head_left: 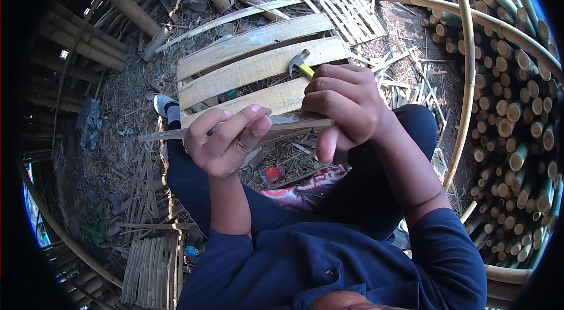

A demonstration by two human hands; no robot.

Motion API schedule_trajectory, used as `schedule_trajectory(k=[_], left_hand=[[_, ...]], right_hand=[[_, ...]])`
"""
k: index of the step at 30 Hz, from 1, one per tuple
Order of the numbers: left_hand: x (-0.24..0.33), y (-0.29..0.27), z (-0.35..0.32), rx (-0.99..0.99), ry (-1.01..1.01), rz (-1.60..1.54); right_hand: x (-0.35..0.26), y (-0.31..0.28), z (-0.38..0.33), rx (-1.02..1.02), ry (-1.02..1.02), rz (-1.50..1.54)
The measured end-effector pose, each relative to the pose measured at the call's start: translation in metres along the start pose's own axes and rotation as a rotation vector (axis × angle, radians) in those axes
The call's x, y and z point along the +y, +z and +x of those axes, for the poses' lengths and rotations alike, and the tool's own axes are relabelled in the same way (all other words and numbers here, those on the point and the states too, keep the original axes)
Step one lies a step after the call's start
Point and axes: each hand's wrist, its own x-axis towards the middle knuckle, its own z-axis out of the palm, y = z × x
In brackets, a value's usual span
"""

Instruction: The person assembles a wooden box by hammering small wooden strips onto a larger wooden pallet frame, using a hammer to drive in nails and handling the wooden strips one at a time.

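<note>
Slat panel [258, 66] ahead blocks hands; hammer [298, 62] on it; littered ground left.

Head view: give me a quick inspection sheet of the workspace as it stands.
Surface: bare ground strewn with dry straw and bamboo shavings.
Job's things: thin bamboo strip held level across a panel of wide bamboo slats; hammer with a yellow handle lying on the panel.
Clutter: loose bamboo scraps, a small red object by the knee.
Grips: left hand pinches the strip from above; right hand is closed on its other end.
Cables: nothing seen.
Surroundings: stacked bamboo poles on the right, a finished slat mat ahead, another mat lower left.
</note>
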Motion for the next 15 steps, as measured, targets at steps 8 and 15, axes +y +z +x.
schedule_trajectory(k=[8, 15], left_hand=[[-0.002, 0.001, 0.003, 0.067, -0.075, 0.049], [-0.002, -0.001, 0.006, 0.028, -0.105, 0.092]], right_hand=[[-0.004, -0.011, 0.008, 0.073, 0.075, 0.031], [-0.001, -0.005, 0.006, 0.133, 0.187, 0.301]])
